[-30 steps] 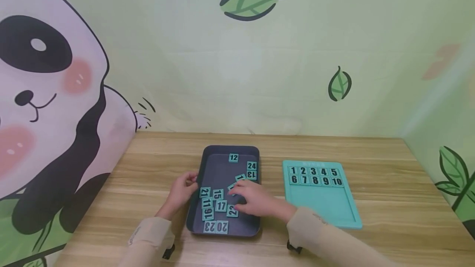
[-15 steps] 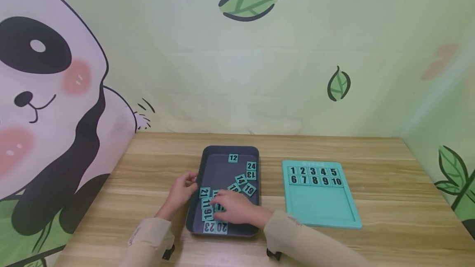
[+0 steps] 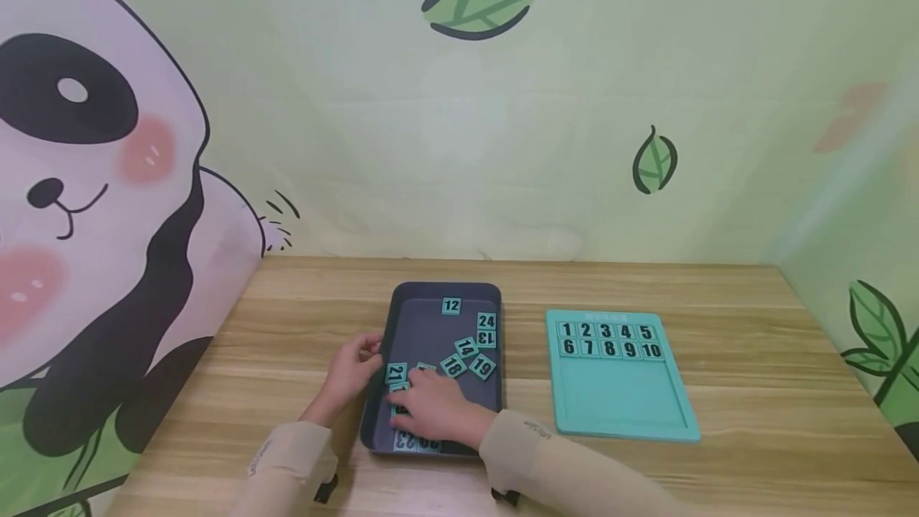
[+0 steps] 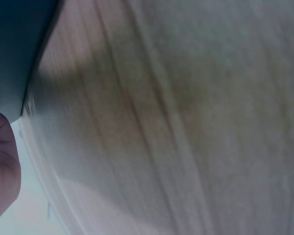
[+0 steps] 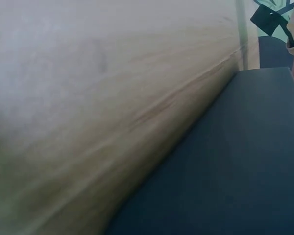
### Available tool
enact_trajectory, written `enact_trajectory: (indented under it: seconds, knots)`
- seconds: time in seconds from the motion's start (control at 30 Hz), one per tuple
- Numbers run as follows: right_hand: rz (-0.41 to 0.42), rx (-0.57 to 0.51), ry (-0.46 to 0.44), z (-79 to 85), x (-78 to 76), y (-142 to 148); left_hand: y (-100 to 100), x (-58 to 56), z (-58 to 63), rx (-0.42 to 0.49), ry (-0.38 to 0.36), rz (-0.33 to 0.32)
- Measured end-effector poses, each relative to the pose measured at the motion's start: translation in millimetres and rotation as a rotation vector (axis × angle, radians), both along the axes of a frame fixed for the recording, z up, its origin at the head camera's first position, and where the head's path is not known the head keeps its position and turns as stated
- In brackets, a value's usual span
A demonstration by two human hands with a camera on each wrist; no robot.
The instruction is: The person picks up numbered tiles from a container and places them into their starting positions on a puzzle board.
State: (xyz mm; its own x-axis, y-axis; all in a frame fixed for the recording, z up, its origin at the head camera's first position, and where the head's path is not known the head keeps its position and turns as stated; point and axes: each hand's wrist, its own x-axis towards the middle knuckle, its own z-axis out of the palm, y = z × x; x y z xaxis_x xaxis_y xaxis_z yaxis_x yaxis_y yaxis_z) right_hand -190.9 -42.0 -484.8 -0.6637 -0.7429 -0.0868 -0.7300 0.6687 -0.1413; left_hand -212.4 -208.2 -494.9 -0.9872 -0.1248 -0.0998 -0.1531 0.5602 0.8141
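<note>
Over the dark tray, the right hand reached with parted fingers, apparently grasping nothing.
Number tiles lay loose inside; whether the left hand gripped the left rim, I couldn't tell. Steadying it and pinching one tile's edges seemed wisest.

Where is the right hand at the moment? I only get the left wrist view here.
Observer: The right hand is over loose number tiles in the dark tray.
Operator: Which tile lies nearest the tray's far end?
Observer: Tile 12.
Operator: And what's on the table to the right of the tray?
Observer: A turquoise board, showing numbers 1 to 10 in two rows.
</note>
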Motion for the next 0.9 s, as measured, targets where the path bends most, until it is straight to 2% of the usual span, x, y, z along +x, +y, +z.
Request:
enact_trajectory:
  seconds: [0.27, 0.47, 0.73, 0.9]
  knots:
    - [-0.020, -0.012, 0.069, 0.2, -4.9, 0.0, -0.8, -1.3, -3.7, 0.021, 0.030, -0.003]
    - [-0.048, -0.007, 0.054, -3.4, -10.5, 1.1, -0.8, -0.8, -3.5, 0.012, 0.038, -0.008]
    - [-0.086, -0.039, 0.033, -3.2, -12.6, -0.7, 0.1, -0.6, -1.0, 0.010, -0.021, 0.006]
    - [-0.146, -0.065, 0.057, -3.7, -11.4, -5.4, -0.6, -0.8, -2.1, 0.020, 0.009, -0.003]
